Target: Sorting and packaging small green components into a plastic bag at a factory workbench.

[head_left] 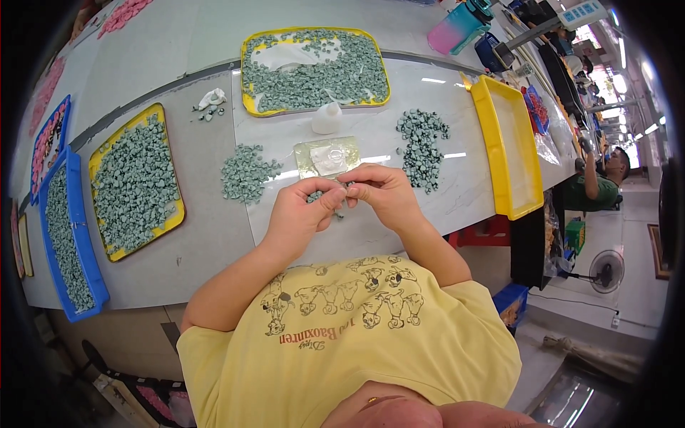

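Head view: both hands pinch small grey-green parts over the desk

Head view looks down on a person in a yellow shirt (pixel 357 335) at the near edge of the pale desk (pixel 207 242). Left hand (pixel 303 214) and right hand (pixel 385 192) meet just above the desk surface, fingertips almost touching. Each grip is closed in a pinch on small grey-green parts (pixel 341 187) held between the two hands; a few more of the same parts lie under the left hand's fingers.

Just beyond the hands lies a small clear plastic tray (pixel 328 157), flat on the desk. To its left sits a loose heap (pixel 246 175) of the grey-green parts, and to its right a longer heap (pixel 422 146) of them, both apart from the hands. A small white bottle (pixel 328 118) stands just behind the clear tray.

Farther left, a yellow tray (pixel 135 185) is filled with the same parts, and beside it at the desk's left end a blue tray (pixel 71 235) holds more. At the far side, a large yellow tray (pixel 314 70) is full of parts with a clear bag lying on them. To the right, an empty yellow tray (pixel 506 150) runs along the desk's end. A pink and teal bottle (pixel 460 27) stands at the far right.
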### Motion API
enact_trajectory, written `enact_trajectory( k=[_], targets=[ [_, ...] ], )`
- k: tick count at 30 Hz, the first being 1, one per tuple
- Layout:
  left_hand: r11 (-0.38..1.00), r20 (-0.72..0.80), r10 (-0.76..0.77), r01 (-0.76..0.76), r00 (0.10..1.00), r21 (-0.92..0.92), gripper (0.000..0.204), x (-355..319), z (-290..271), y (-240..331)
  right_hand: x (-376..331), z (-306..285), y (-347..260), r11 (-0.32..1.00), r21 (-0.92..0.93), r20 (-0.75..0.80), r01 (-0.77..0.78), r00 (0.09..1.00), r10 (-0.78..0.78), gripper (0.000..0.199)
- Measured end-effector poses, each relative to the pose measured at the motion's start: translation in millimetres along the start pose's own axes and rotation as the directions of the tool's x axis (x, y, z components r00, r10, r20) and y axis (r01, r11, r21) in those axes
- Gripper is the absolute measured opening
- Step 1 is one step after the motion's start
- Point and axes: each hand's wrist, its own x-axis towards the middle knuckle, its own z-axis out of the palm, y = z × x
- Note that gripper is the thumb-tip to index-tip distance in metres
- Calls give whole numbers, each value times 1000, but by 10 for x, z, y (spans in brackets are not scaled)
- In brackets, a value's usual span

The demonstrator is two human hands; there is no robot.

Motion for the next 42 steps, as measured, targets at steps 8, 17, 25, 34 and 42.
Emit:
enact_trajectory(
  k=[8,17,25,34,42],
  targets=[
    [1000,1,-4,4,1000,-10,16,-8,-7,-6,-8,17,-27,1000,-13,6,0,1000,0,18],
    [1000,13,4,-5,1000,20,16,-16,-20,-18,-32,24,-39,998,-64,-19,27,999,-28,18],
    [1000,-9,-16,17,1000,15,18,-14,-16,-32,-49,40,-52,996,-84,-22,27,999,-29,18],
    [988,-62,-54,44,997,-150,25,23,-57,-51,-43,102,-61,968,-211,-112,133,981,-159,20],
    [995,-63,-98,96,993,-25,25,17,-52,-52,-76,121,6,425,-816,102,391,822,-560,18]
  ],
)
